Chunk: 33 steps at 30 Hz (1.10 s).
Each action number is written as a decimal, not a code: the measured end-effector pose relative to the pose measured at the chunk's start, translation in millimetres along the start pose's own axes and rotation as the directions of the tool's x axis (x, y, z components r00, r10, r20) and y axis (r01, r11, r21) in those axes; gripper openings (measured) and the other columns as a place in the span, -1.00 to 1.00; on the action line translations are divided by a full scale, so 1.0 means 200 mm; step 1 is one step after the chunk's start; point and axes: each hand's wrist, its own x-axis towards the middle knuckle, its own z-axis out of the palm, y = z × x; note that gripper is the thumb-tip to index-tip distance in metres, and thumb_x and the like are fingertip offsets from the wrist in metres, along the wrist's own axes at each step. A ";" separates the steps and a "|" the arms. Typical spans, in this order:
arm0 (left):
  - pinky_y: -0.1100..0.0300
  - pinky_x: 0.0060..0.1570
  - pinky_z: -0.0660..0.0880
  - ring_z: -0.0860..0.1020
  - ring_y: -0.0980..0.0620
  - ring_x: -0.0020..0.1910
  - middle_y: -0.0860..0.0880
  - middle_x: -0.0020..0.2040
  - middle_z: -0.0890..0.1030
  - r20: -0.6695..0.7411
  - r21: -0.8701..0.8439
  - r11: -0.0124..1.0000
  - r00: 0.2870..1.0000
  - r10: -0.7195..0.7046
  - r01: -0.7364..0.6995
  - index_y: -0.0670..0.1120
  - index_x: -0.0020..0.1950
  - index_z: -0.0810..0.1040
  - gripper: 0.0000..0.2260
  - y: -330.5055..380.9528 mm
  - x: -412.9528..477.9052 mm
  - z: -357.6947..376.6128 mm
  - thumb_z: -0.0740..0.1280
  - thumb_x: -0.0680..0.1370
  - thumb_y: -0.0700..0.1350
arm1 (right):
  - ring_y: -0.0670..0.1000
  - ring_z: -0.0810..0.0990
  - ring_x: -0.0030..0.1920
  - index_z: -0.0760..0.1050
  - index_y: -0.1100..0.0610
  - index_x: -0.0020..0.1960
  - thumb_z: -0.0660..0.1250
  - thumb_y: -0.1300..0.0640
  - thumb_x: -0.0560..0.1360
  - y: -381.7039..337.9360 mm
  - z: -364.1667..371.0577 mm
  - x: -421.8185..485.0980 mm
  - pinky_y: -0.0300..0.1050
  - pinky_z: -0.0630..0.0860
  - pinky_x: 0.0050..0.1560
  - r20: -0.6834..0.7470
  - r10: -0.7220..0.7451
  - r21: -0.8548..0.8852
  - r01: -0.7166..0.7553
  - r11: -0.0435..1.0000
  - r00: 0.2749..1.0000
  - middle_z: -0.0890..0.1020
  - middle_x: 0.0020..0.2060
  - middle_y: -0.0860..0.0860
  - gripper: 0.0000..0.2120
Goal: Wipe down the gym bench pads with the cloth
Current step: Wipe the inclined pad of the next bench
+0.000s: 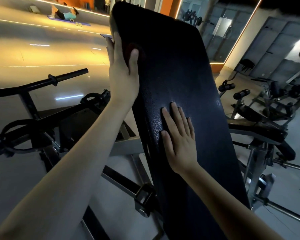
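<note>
A long black textured bench pad (177, 70) slopes up and away through the middle of the view. My left hand (123, 66) clasps its upper left edge, thumb on the front face and fingers along the side. Under the thumb a dark reddish cloth (140, 49) is pinched against the pad; it is hard to make out in the dim light. My right hand (178, 135) lies flat on the pad lower down, fingers spread and straight, holding nothing.
The bench's black and grey steel frame (128, 149) and a bar with a sleeve (66, 77) stand to the left. Other gym machines (267, 108) crowd the right. Pale floor (42, 49) stretches far left, where a person lies on a mat (64, 14).
</note>
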 end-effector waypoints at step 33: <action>0.11 0.47 0.22 0.22 0.09 0.51 0.03 0.55 0.21 0.115 0.067 0.982 0.976 -0.185 0.178 0.02 0.59 0.08 -0.47 0.11 -0.67 -0.04 0.06 0.65 0.15 | -0.03 -0.04 0.54 0.08 -0.05 0.53 -0.11 -0.07 0.59 0.02 0.01 -0.01 0.04 -0.09 0.51 -0.007 0.014 0.059 -0.014 0.998 1.000 0.06 0.54 -0.02 -0.49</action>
